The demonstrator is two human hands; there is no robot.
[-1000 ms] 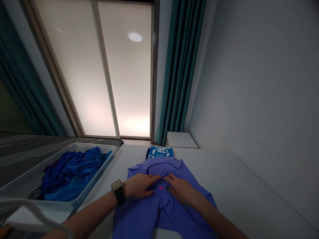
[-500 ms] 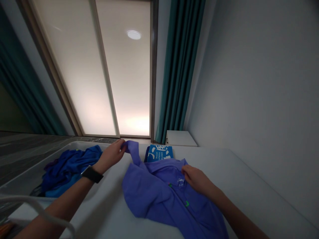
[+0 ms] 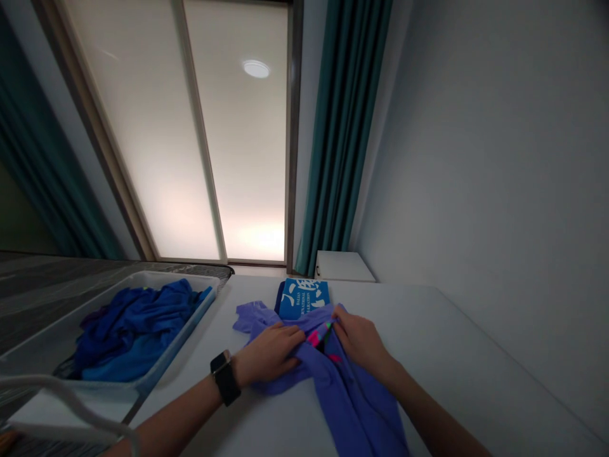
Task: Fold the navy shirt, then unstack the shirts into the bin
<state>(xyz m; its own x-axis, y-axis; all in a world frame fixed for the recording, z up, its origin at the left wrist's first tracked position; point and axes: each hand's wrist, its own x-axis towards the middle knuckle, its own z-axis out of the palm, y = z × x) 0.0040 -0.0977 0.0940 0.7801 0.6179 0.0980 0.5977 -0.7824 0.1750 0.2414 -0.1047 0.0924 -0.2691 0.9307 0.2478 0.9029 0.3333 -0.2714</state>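
A purple polo shirt (image 3: 352,400) lies bunched on the white table (image 3: 451,355), with pink and green marks showing at its middle. My left hand (image 3: 269,352), a dark watch on its wrist, rests on the shirt's left side with fingers closed on the cloth. My right hand (image 3: 359,339) grips the fabric at the collar area, its fingers curled into it. One sleeve (image 3: 250,314) trails out to the left. Just beyond the shirt lies a folded blue garment with white print (image 3: 304,297).
A grey tray (image 3: 28,355) at the left holds a heap of blue clothes (image 3: 133,327). A white hanger (image 3: 71,406) crosses the lower left corner. A small white cabinet (image 3: 343,266) stands past the table, by teal curtains (image 3: 340,133) and a window.
My left hand dropped the sleeve it held up at the far left and came back onto the shirt. Both hands have gathered the shirt inward, and it is narrower now.
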